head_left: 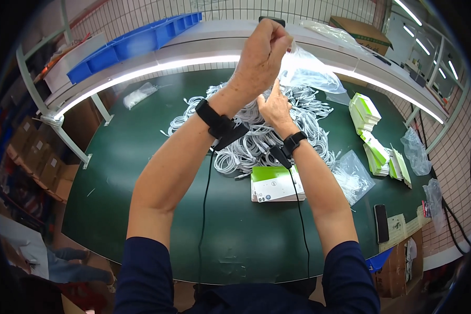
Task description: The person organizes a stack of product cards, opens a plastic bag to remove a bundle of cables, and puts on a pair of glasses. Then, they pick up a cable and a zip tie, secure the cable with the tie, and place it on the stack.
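Note:
My left hand is raised high in front of the shelf edge, its fingers pinched together. What they hold, if anything, is hidden; a clear plastic bag lies just behind and to the right of the fingertips. Lower down, my right hand is over a big heap of coiled light-grey cables, with its index finger stretched out and thumb apart. No object shows in it. At the near side of the heap lies a stack of white and green printed cards.
More green-and-white packs stand at the right. A bag of small white pieces and a black phone lie nearer. Another small bag is at the far left. A lit shelf with a blue bin spans the back.

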`<action>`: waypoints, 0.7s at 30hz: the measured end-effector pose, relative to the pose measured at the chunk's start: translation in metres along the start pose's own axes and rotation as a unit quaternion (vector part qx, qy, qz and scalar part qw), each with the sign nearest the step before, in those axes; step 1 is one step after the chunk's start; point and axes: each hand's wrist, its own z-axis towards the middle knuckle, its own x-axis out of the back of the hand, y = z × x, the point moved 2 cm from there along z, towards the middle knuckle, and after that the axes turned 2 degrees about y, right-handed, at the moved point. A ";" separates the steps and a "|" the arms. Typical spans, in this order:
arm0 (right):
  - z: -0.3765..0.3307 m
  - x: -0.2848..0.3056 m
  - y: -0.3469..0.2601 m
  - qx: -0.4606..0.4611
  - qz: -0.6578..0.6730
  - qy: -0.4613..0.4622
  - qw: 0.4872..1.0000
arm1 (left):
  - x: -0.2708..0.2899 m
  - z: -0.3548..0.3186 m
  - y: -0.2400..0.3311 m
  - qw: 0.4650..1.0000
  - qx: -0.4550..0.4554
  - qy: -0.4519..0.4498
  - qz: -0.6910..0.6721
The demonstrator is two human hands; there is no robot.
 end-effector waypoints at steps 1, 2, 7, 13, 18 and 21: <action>0.002 -0.001 -0.011 0.001 0.007 0.010 1.000 | 0.002 0.007 0.004 0.999 -0.028 0.016 0.008; 0.003 -0.001 -0.021 0.002 0.014 0.019 1.000 | 0.005 0.012 0.008 0.998 -0.056 0.031 0.017; 0.005 -0.013 -0.018 0.014 -0.037 0.114 0.993 | -0.006 0.025 0.012 0.997 -0.074 -0.015 0.032; -0.027 -0.040 -0.001 0.107 -0.187 -0.008 0.976 | 0.006 -0.048 -0.033 0.984 0.132 -0.093 0.070; -0.030 -0.042 0.007 0.190 -0.194 0.083 0.959 | 0.035 -0.048 -0.017 0.992 0.124 -0.014 0.029; -0.026 -0.026 0.013 0.182 -0.169 0.045 0.968 | 0.039 -0.028 0.011 0.997 0.078 -0.012 0.003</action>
